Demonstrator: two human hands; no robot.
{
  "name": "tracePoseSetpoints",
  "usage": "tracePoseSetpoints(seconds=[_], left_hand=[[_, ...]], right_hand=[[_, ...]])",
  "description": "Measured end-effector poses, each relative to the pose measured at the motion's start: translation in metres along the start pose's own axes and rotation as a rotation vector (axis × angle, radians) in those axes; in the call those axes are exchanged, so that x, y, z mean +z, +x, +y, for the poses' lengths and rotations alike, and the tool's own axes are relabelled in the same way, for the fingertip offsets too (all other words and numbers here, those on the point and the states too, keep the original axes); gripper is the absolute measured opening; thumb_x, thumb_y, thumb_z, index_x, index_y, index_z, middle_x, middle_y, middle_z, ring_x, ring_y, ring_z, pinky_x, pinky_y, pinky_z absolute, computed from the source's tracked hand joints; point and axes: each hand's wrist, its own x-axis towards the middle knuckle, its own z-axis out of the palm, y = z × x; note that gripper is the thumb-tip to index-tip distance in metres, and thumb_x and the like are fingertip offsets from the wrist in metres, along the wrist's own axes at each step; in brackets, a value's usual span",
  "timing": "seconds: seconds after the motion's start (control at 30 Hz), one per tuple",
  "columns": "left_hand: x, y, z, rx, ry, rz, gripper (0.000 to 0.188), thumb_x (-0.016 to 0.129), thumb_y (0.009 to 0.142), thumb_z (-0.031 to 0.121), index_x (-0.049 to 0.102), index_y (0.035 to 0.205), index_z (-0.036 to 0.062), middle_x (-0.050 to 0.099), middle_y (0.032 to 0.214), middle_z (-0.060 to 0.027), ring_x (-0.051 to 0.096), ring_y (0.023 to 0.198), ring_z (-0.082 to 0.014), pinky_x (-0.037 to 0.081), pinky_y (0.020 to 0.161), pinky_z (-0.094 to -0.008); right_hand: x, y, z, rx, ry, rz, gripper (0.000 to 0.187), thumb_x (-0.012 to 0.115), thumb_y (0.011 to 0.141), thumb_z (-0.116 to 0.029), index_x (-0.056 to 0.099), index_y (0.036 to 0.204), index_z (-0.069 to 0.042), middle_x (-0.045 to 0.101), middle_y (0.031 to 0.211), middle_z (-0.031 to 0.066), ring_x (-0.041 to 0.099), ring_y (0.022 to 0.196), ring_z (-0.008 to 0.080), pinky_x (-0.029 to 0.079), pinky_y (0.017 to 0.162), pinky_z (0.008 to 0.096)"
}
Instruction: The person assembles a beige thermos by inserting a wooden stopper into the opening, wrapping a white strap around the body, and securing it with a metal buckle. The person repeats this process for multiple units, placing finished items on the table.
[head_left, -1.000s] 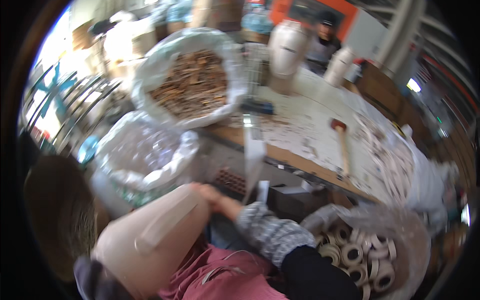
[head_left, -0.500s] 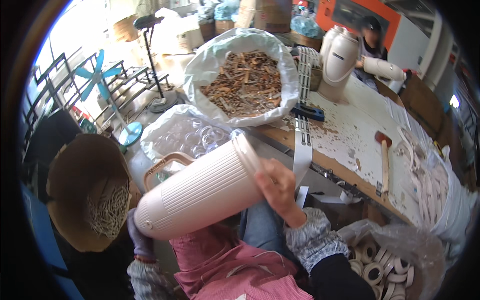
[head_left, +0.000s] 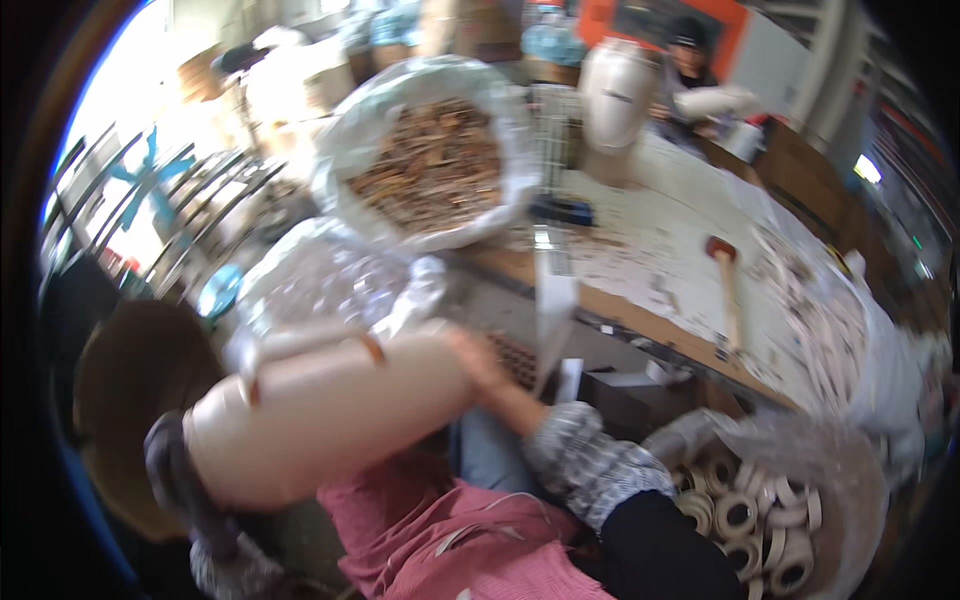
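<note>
A cream plastic thermos flask (head_left: 320, 425) lies tilted across my lap, its left end lower than its right. Motion blurs it. Its handle (head_left: 312, 348), with brown marks near both ends, runs along the upper side. My left hand (head_left: 180, 470), in a grey-purple glove, wraps round the flask's left end. At the other end, my bare right hand (head_left: 488, 372) grips the flask; some of its fingers are hidden behind it.
A hammer (head_left: 727, 290) lies on the worn white table (head_left: 650, 235), where another flask (head_left: 615, 105) stands. Bags of brown scraps (head_left: 430, 165), clear rings (head_left: 345, 285) and cream rings (head_left: 738, 512) surround me. A cardboard box (head_left: 140, 385) stands left; a co-worker (head_left: 690, 75) sits beyond the table.
The flask has moved left and down and turned, showing a smooth side instead of ribs, its handle now on top. Both hands moved with it. The surroundings have shifted left in view.
</note>
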Motion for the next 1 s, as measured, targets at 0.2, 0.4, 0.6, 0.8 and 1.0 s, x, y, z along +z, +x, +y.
tracePoseSetpoints(seconds=[0.2, 0.4, 0.6, 0.8, 1.0], left_hand=[[0.023, 0.072, 0.098, 0.378, 0.042, -0.835, 0.016, 0.066, 0.085, 0.018, 0.065, 0.092, 0.0034, 0.062, 0.110, -0.0198, 0.063, 0.093, -0.0414, 0.052, 0.080, -0.0467], [0.074, 0.074, 0.080, 0.141, -0.248, -1.048, 0.062, 0.079, 0.050, 0.013, 0.061, 0.108, 0.0031, 0.059, 0.115, -0.0213, 0.059, 0.103, -0.0360, 0.047, 0.087, -0.0408], [0.098, 0.049, 0.063, 0.042, -0.274, -0.832, 0.038, 0.077, 0.040, 0.004, 0.057, 0.072, 0.0053, 0.055, 0.123, -0.0217, 0.057, 0.105, -0.0381, 0.047, 0.086, -0.0429], [0.097, 0.026, 0.115, 0.538, 0.122, -0.673, 0.038, 0.082, 0.053, 0.024, 0.047, 0.061, 0.0132, 0.043, 0.066, -0.0053, 0.049, 0.064, -0.0274, 0.035, 0.055, -0.0385], [0.092, 0.040, 0.133, -0.160, -0.788, -1.345, 0.018, 0.080, 0.073, 0.010, 0.070, 0.085, 0.0018, 0.069, 0.087, -0.0116, 0.065, 0.080, -0.0229, 0.050, 0.070, -0.0343]], right_hand=[[-0.041, -0.031, 0.035, -0.141, -0.607, -0.480, 0.034, 0.066, 0.085, -0.027, 0.066, 0.112, -0.006, 0.066, 0.107, 0.0133, 0.064, 0.099, 0.0251, 0.050, 0.087, 0.0381], [-0.366, -0.050, -0.060, -0.300, -0.589, 0.798, 0.022, 0.061, 0.092, -0.017, 0.065, 0.109, -0.003, 0.069, 0.090, 0.0041, 0.061, 0.078, 0.0093, 0.049, 0.070, 0.0259], [-0.582, -0.170, -0.057, 0.559, -1.125, 1.163, 0.040, 0.052, 0.092, -0.042, 0.063, 0.100, -0.004, 0.067, 0.092, 0.0185, 0.065, 0.080, 0.0349, 0.050, 0.071, 0.0442], [-0.532, -0.188, -0.038, 0.138, -0.054, 1.030, 0.022, 0.064, 0.092, -0.028, 0.063, 0.087, -0.007, 0.056, 0.062, -0.0005, 0.054, 0.050, 0.0070, 0.036, 0.037, 0.0194], [-0.271, -0.097, -0.102, -0.192, -0.120, 0.321, 0.048, 0.057, 0.095, -0.013, 0.042, 0.140, -0.010, 0.060, 0.073, 0.0008, 0.051, 0.058, 0.0027, 0.038, 0.051, 0.0168]])
